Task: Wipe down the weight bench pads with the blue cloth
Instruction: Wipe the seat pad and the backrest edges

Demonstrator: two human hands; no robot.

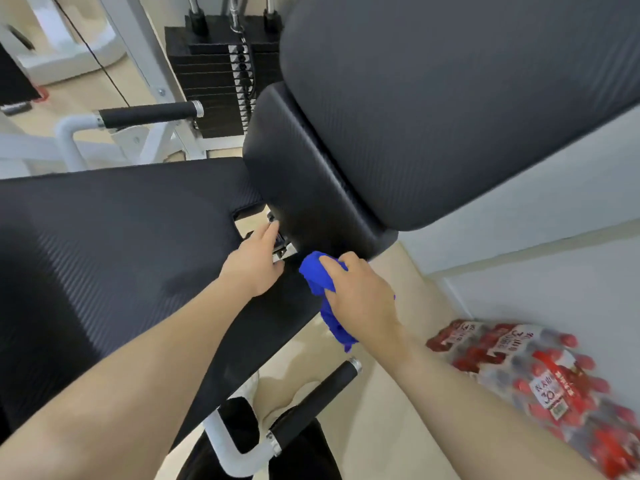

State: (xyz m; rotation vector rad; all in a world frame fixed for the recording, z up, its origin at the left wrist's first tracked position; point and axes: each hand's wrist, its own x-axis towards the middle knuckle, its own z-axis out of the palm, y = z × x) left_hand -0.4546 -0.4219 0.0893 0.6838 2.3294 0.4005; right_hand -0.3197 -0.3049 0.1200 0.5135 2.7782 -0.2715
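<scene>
A bunched blue cloth (323, 292) is gripped by the right hand (360, 292) at the seat pad (121, 237) edge; the left hand (254, 261) is rested there, fingers relaxed; wiping appears unfinished.

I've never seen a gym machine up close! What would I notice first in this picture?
The bright blue cloth jumps out first, bunched in the right hand in the middle, against the lower edge of a black bench pad. Just beside it, the left hand reaches into the gap between the pads. Down in the right corner, a pack of red-capped bottles lies on the floor by the wall.
</scene>
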